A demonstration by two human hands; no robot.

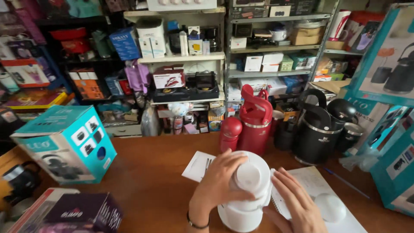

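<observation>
White flask (248,190) between both hands' grip

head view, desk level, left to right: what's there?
Teal box → purple box → left hand → white flask gripped by both hands → right hand → white lid on the notebook → teal cartons at the right edge.
</observation>
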